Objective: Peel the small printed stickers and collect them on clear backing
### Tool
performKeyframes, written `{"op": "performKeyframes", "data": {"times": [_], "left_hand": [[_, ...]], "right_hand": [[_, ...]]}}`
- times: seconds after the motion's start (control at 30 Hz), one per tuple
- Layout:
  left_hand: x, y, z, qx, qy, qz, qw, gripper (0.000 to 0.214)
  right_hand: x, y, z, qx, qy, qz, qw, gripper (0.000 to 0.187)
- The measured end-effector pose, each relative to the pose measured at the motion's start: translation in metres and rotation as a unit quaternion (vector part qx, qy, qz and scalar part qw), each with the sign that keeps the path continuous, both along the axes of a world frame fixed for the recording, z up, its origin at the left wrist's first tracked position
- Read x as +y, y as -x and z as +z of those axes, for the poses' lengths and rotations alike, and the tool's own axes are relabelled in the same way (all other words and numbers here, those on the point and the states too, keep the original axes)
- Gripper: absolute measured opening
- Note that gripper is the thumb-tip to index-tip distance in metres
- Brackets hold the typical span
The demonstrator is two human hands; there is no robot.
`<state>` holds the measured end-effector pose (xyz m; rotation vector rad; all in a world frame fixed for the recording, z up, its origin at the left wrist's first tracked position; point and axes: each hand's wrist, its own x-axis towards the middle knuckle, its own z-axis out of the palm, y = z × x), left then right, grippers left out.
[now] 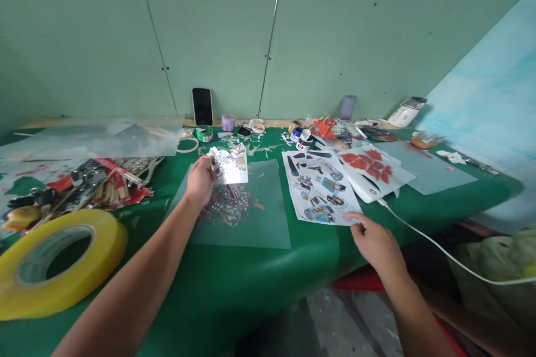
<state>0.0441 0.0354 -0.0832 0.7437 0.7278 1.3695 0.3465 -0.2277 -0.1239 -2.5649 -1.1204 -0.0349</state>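
Note:
My left hand [200,181] is closed on the left edge of a small shiny film sheet [235,167] that throws back a bright glare. Below it, a translucent plastic sheet [268,228] lies on the table with dark patterned pieces showing through. My right hand [377,242] has its thumb and index finger at the lower right corner of a white printed sheet [299,201], which carries coloured and black cut-out style drawings. That paper lies on the green table, and its corner appears pinched between the fingers.
A big yellow tape roll [106,240] lies at the left front, near a heap of scraps and sticks [113,181]. A phone [202,106] leans on the wall. Paint pots [304,139] stand at the back. A white cable [431,242] runs right, near another person's clothing [498,262].

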Motion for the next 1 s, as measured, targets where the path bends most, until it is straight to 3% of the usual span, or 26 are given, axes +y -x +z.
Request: {"op": "performKeyframes", "data": {"times": [0.13, 0.23, 0.37, 0.43, 0.57, 1.0], "left_hand": [[-0.001, 0.003, 0.001, -0.005, 0.003, -0.002, 1.0, 0.025], [-0.001, 0.004, 0.0, -0.008, 0.006, -0.005, 1.0, 0.022], [0.001, 0.004, -0.002, -0.011, 0.006, -0.002, 1.0, 0.025], [0.002, 0.004, -0.002, -0.011, 0.005, -0.002, 1.0, 0.026], [0.002, 0.005, -0.003, -0.012, 0.003, -0.004, 1.0, 0.025], [0.005, 0.004, -0.007, -0.012, 0.007, -0.009, 1.0, 0.024]], "right_hand": [[0.003, 0.001, -0.001, -0.031, -0.011, 0.013, 0.999, 0.034], [0.017, 0.0, 0.01, -0.032, 0.012, 0.023, 0.999, 0.033], [0.053, -0.009, 0.035, -0.061, -0.002, 0.011, 0.998, 0.039], [0.075, -0.016, 0.044, -0.049, 0.025, 0.009, 0.998, 0.044], [0.103, -0.026, 0.047, -0.038, 0.046, 0.016, 0.998, 0.047], [0.093, -0.03, 0.025, -0.029, 0.04, 0.014, 0.999, 0.045]]}}
